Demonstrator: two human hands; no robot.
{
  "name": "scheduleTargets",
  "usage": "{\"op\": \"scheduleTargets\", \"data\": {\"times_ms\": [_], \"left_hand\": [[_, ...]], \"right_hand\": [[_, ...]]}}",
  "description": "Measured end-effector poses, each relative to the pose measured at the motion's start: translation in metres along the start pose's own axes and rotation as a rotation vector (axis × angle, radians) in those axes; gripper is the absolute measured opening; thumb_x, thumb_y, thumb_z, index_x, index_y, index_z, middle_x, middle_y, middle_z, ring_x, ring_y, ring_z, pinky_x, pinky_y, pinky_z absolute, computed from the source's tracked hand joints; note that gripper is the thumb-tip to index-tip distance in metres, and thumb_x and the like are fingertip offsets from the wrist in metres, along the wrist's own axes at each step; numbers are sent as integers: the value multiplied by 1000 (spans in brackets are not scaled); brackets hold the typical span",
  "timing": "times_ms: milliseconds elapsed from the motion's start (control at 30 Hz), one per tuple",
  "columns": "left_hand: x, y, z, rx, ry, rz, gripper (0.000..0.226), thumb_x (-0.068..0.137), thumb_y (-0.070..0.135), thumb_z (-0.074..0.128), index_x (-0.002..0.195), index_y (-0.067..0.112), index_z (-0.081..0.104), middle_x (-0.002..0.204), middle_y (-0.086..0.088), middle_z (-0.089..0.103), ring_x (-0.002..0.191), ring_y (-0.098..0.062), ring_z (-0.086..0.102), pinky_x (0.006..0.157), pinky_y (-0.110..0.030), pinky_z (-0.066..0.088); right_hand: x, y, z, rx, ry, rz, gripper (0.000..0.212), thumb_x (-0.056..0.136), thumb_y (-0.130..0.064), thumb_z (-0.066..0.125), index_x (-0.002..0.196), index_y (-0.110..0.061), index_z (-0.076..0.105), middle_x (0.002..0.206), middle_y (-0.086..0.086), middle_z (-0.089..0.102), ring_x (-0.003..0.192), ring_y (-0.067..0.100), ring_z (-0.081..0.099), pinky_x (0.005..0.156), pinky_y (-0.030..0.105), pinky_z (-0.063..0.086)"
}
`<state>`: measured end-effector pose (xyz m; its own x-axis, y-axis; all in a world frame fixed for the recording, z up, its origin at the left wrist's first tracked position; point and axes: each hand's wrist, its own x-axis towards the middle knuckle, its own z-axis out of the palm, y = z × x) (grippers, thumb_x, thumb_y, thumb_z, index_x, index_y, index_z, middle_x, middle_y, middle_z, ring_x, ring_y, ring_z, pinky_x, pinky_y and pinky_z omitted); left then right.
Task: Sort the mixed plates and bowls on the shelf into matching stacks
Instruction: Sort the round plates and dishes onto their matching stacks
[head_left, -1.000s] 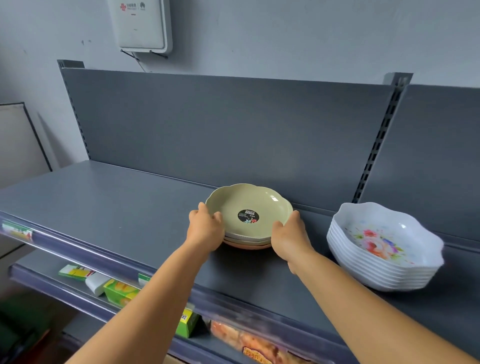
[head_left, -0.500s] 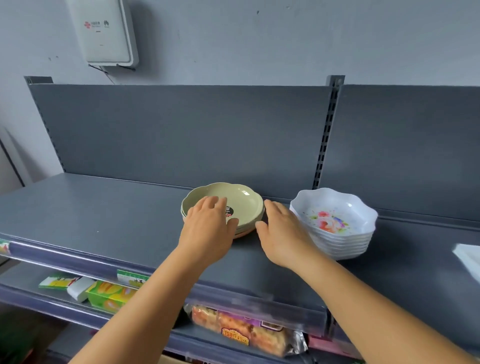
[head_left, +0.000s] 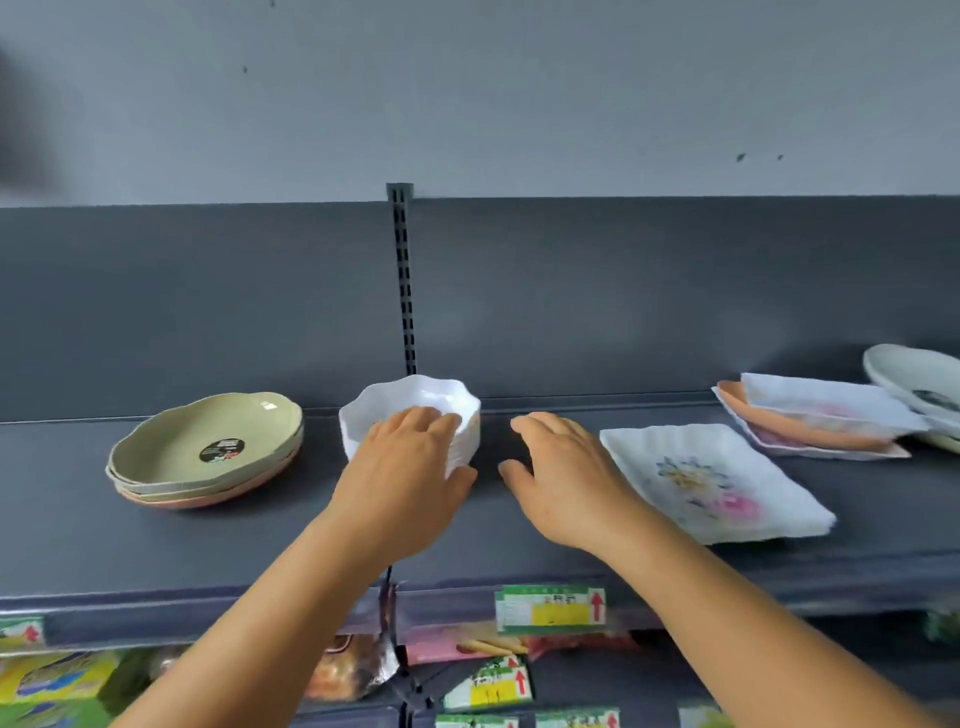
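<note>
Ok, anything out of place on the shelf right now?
Yes: the far-right pile is mixed, an orange plate wedged between white square plates, lying askew. The green stack also sits on an orange one.

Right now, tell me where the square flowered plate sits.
In the head view, the square flowered plate lies flat on the shelf, right of centre, beside the right hand.

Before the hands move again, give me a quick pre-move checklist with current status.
1. Left hand on stack of white scalloped bowls: ok, fingers rest over the near rim.
2. Right hand free: ok, open, holding nothing.
3. Round green plate stack apart from bowls: ok.
4. Square white floral plate lying alone: ok.
5. Mixed pile, orange plate between square white ones: not ok, unsorted.
6. Bowl stack count: cannot tell.
</note>
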<state>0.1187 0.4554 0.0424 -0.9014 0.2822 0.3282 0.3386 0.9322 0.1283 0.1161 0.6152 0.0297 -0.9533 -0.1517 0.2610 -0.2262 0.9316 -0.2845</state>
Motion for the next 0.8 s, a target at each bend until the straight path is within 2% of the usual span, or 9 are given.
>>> {"op": "scheduleTargets", "data": {"times_ms": [100,167,333,600,667,733,800], "left_hand": [[10,53,12,-36,-4,34,57,95,41,46,147,20,34,147,5,40,138,-18,32,111,-28,25],[16,87,21,-40,-7,52,58,95,41,46,148,20,32,147,5,40,138,-17,32,111,-28,25],[30,163,41,-56,-25,81,57,96,43,43,148,21,33,149,4,41,138,-19,34,112,-31,28],[56,251,87,-44,-190,174,54,96,45,44,142,18,42,145,0,46,135,-19,38,110,-31,30],[66,263,101,-4,-256,205,49,95,44,46,136,17,49,138,-2,52,131,-21,43,109,-32,32],[75,271,115,23,-316,229,44,95,43,45,131,19,53,130,-4,57,124,-24,50,104,-36,39],[83,274,126,22,-361,238,39,98,40,40,132,26,54,125,-5,62,114,-27,57,96,-38,46]], "right_hand": [[-21,49,-22,-25,-15,47,38,98,-36,43,130,-14,46,140,1,46,131,23,39,105,33,33],[-33,82,-35,-30,-15,69,26,97,-33,44,116,-16,49,132,2,51,126,25,44,96,32,35],[-60,153,-66,-51,-16,106,40,97,-31,42,133,-14,46,141,1,46,131,23,39,107,35,33],[-74,250,-85,-57,-15,171,36,97,-25,43,130,-10,49,141,2,46,130,24,40,105,35,36],[-71,269,-83,-30,15,174,43,96,-24,46,138,-18,43,146,-1,43,132,22,39,107,35,36],[-66,285,-81,11,38,177,56,95,-22,47,147,-33,30,152,-5,36,138,21,34,110,35,34],[-60,300,-79,-12,63,200,54,95,-21,48,146,-31,34,151,-5,38,137,20,36,110,33,34]]}}
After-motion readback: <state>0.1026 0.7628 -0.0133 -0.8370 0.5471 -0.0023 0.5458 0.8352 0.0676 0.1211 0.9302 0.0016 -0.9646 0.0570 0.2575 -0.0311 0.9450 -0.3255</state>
